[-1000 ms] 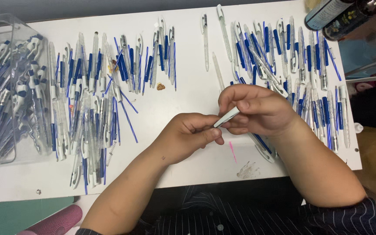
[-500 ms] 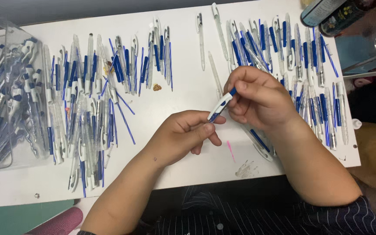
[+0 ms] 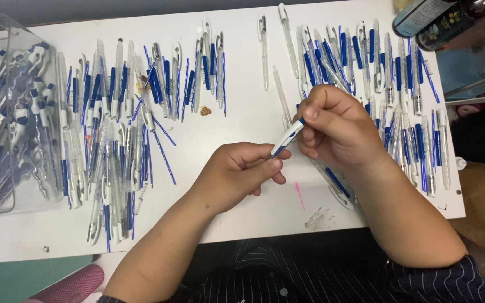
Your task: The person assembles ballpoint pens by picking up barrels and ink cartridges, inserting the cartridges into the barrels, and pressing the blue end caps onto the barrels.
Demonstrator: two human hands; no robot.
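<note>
Pen (image 3: pixel 286 138), white barrel with blue trim, sits right in the middle of the action, held slanted above the white table (image 3: pixel 242 112) between the two hands. Only the head view here, looking straight down. Left hand (image 3: pixel 237 174) is curled shut around the pen's lower end, thumb pressed along the top, fingers folded under. Right hand (image 3: pixel 338 129) is pinched on the upper end, thumb and fingertips closed together on the blue tip, knuckles facing the camera. The two hands nearly touch, joined by the pen.

Off to the left of the left hand, a loose spread of pen parts (image 3: pixel 113 140) covers the table: clear barrels, blue refills, white clips, lying mostly lengthwise and overlapping. Further left, at the edge, a clear plastic bin (image 3: pixel 7 112) is packed with assembled white-and-blue pens. Behind and to the right of the right hand, another row of pens (image 3: pixel 377 62) lies side by side, partly hidden by the hand itself. A single clear barrel (image 3: pixel 262 50) lies apart near the top middle. A pink mark (image 3: pixel 298 193) shows on the table just below the hands. Top right corner, two dark bottles (image 3: pixel 439 17) lie tilted at the table's edge.
</note>
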